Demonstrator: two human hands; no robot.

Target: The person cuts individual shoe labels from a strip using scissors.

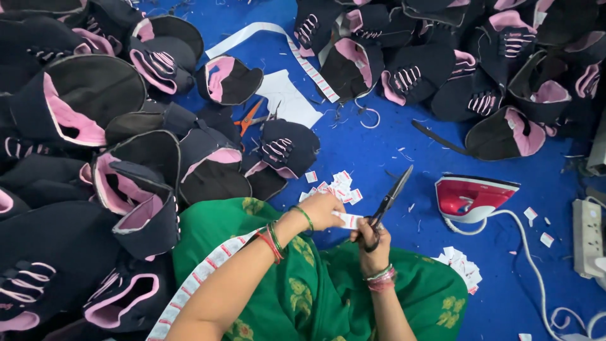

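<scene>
Step in hand: snipping single labels off a long label tape [196,278]. Left hand [325,209] pinched shut on the tape's free end, just beside the blades. Right hand [372,243] clamped through the loops of black scissors [388,202], blades angled up and away, tips apart. Tape trails back over the green-clad lap and left forearm, off the bottom edge. Cut labels [338,188] heaped on the blue floor [379,145] just beyond the left hand; second small heap [461,264] by the right knee.

Judged next: feed tape on by one label, square the blades to the gap, close.

Around: black-and-pink shoe uppers [278,151] piled left and top, red iron [473,197] right, power strip [588,237] at the edge, orange scissors [249,119] half buried.

Hard to tell: exact cut line hidden behind fingers; right thumb grip masked by the handles; tape's far end cut off.
</scene>
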